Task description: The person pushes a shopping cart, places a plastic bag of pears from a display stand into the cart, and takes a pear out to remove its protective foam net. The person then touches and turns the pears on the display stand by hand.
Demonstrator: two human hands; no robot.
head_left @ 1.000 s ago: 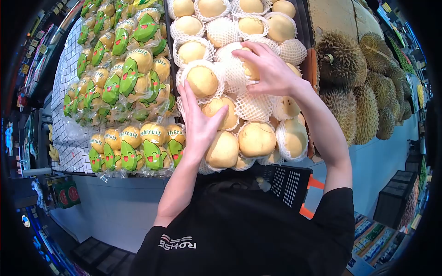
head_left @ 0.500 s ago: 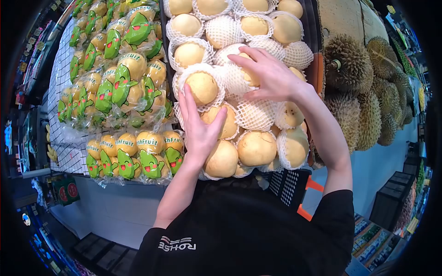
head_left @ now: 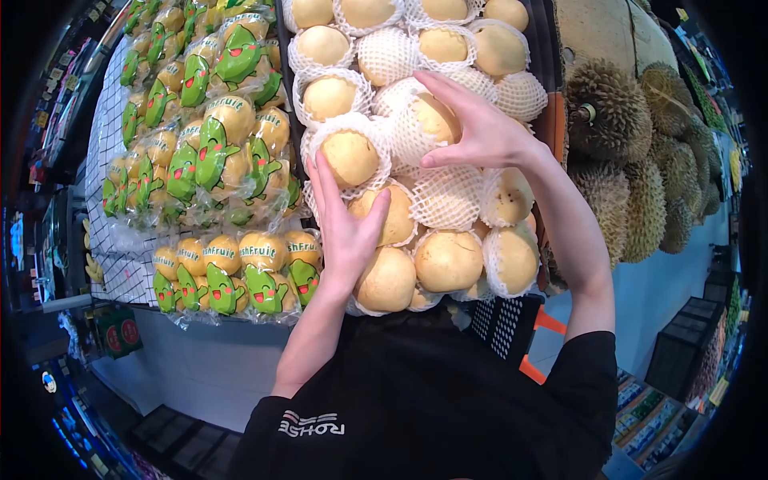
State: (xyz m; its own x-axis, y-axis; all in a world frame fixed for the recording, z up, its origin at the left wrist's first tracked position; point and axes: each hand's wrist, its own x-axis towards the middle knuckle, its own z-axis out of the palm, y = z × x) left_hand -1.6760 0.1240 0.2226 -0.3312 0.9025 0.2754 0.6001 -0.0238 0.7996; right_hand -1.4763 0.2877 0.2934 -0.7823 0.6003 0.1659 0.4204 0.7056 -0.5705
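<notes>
Pale yellow pomelos in white foam nets fill a dark-edged display bin. My left hand (head_left: 348, 232) lies at the lower left of one netted pomelo (head_left: 350, 158), fingertips against its side and thumb spread over the pomelo below (head_left: 392, 218). My right hand (head_left: 484, 128) arches over the right side of another netted pomelo (head_left: 428, 128), fingers and thumb wide apart. Whether the right fingers touch this fruit I cannot tell. Below both hands sit several pomelos with bare tops, such as one at the front (head_left: 448, 261).
Bagged yellow fruit with green cartoon prints (head_left: 212, 144) stands in rows to the left. Durians (head_left: 608, 112) are piled on the right beyond the bin's brown side wall (head_left: 552, 120). A black perforated crate with orange parts (head_left: 504, 328) is below the front edge.
My right hand has opened wider and shifted slightly right, off the pomelo's top. That pomelo now shows more of its bare yellow face. My left hand stays almost in place.
</notes>
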